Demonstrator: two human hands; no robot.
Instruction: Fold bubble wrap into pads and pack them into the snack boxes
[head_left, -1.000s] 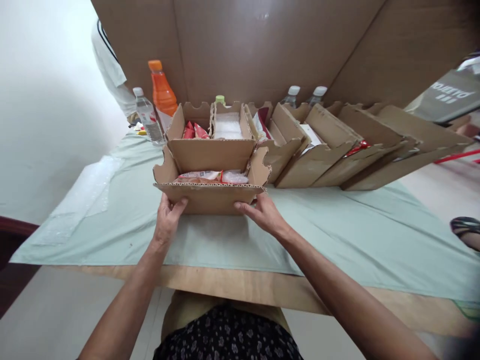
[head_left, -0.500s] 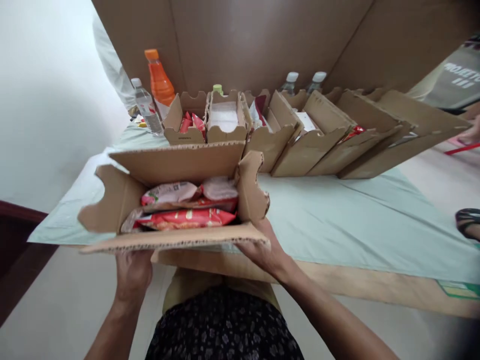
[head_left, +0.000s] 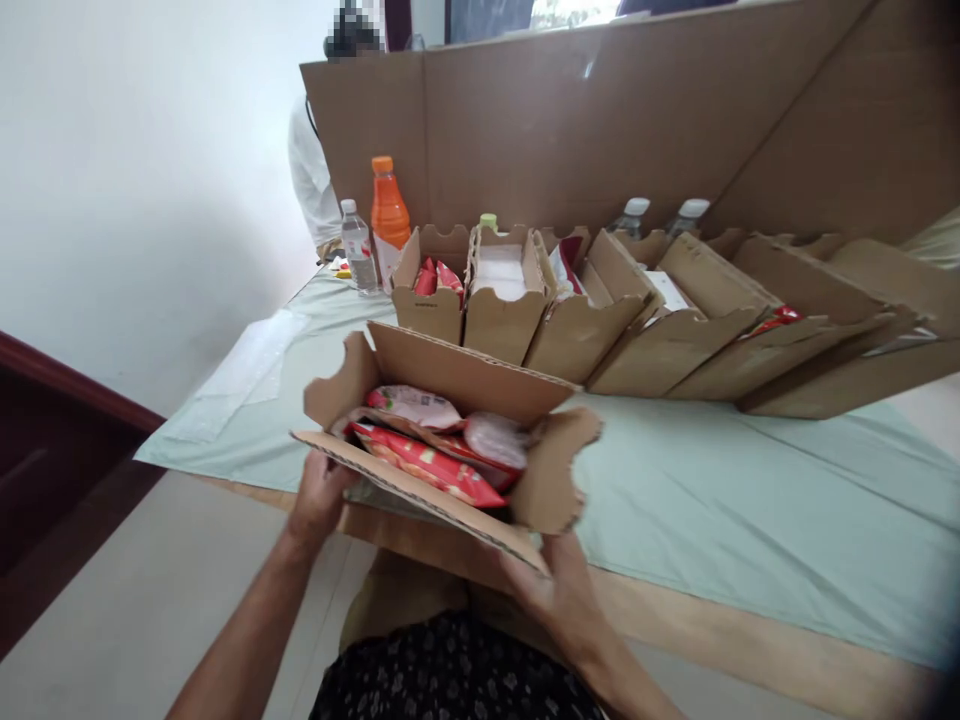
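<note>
An open cardboard box (head_left: 465, 365) is held over the table's front edge, turned so its right end lies nearer me. Inside lie a red packet (head_left: 431, 465), a white and pink packet (head_left: 416, 405) and a clear-wrapped item (head_left: 495, 438). My left hand (head_left: 321, 492) grips the box low at its left end, fingers partly hidden beneath it. At the lower right corner, my right hand (head_left: 551, 590) holds the box from below, with its fingertips out of sight.
Behind stands a row of several cardboard boxes (head_left: 562, 335) with packets inside. An orange bottle (head_left: 390, 208) and a clear bottle (head_left: 358, 250) stand left of them, before a tall cardboard panel (head_left: 585, 130). Plastic wrap (head_left: 240, 375) lies on the green cloth. A person (head_left: 309, 170) is behind.
The view has tilted up and shifted left, showing more of the background. The held box has turned, its right end swinging toward me, with both hands still on it.
</note>
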